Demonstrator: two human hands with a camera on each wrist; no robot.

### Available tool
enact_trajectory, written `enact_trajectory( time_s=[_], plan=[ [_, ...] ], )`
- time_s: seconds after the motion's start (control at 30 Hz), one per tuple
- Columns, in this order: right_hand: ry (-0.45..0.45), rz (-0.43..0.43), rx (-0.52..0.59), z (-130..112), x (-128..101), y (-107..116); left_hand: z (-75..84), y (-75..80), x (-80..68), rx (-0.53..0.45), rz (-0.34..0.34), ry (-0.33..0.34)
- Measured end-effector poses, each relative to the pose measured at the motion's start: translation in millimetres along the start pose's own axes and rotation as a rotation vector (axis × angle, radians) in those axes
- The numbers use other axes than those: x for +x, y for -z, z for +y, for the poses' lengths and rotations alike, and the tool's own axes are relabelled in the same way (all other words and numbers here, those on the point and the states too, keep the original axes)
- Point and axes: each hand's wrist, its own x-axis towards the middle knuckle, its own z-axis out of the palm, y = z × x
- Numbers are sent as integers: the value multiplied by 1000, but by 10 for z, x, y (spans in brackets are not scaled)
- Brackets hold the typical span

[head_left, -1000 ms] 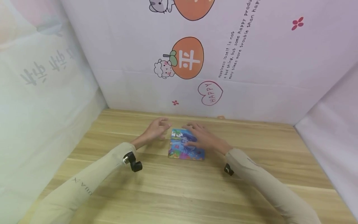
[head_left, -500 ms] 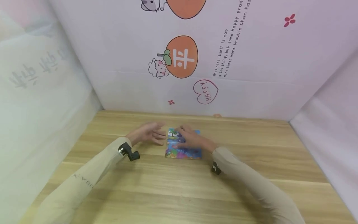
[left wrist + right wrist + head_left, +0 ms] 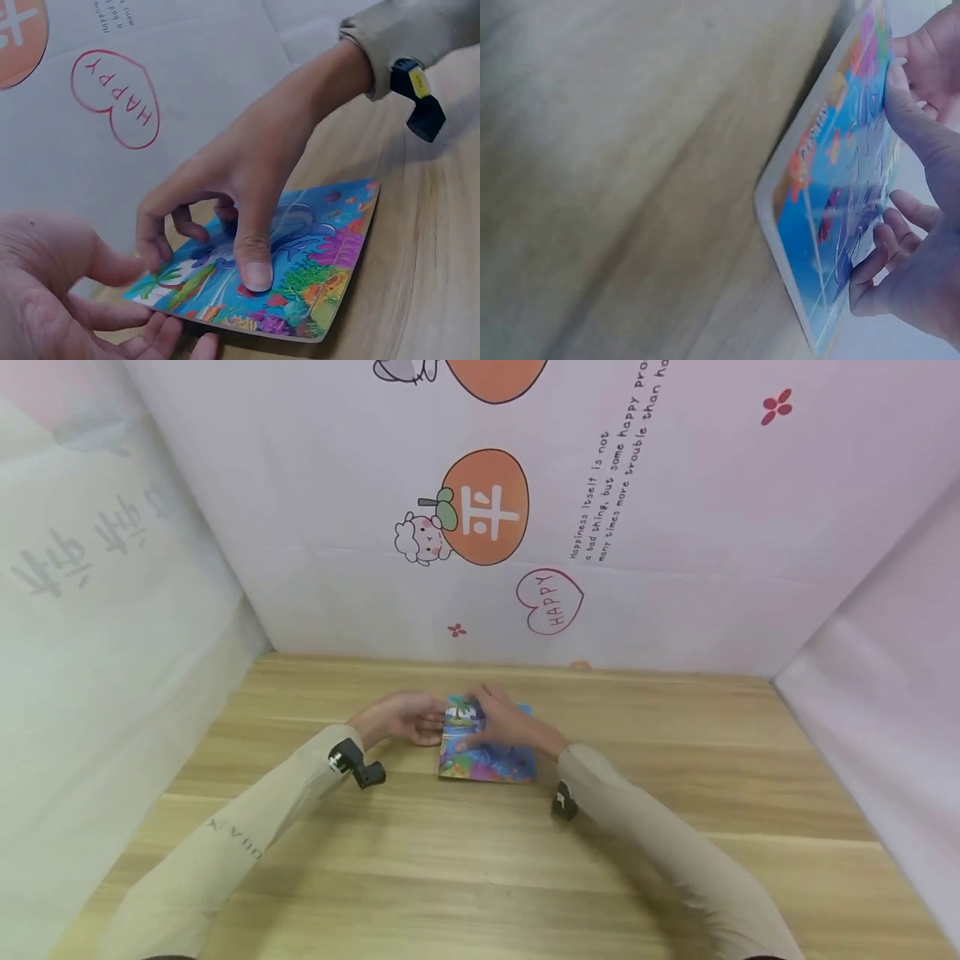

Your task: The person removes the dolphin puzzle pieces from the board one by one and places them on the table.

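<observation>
A thin square jigsaw puzzle board [image 3: 487, 768] with a bright sea picture of dolphins, coral and a palm tree lies near the back of the table. My left hand [image 3: 408, 717] is at its left edge. In the left wrist view the left fingers [image 3: 161, 334] pass under that edge, while the left thumb [image 3: 112, 259] is above the corner. My right hand [image 3: 510, 722] arches over the board from the right; its thumb [image 3: 256, 274] rests on the picture and its bent fingertips are close to the palm-tree corner. Clear shine lies over the picture in the right wrist view [image 3: 855, 180].
The wooden table [image 3: 480, 860] meets a white printed cloth wall [image 3: 360, 602] just behind the board. More white cloth hangs at the left [image 3: 112, 652] and right sides. Each wrist carries a small black camera.
My left hand has moved right to the board's left edge, its fingers now under it. My right hand has moved left over the board, which now sits slightly raised at the left edge.
</observation>
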Motion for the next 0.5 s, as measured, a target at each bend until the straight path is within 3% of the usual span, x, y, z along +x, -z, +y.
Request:
enact_trajectory(
  time_s=[0.23, 0.5],
  plan=[
    [-16, -4, 1, -55, 40, 90, -40, 72, 9, 123, -110, -80],
    [-97, -48, 21, -168, 84, 136, -272, 97, 111, 108, 4, -181]
  ],
)
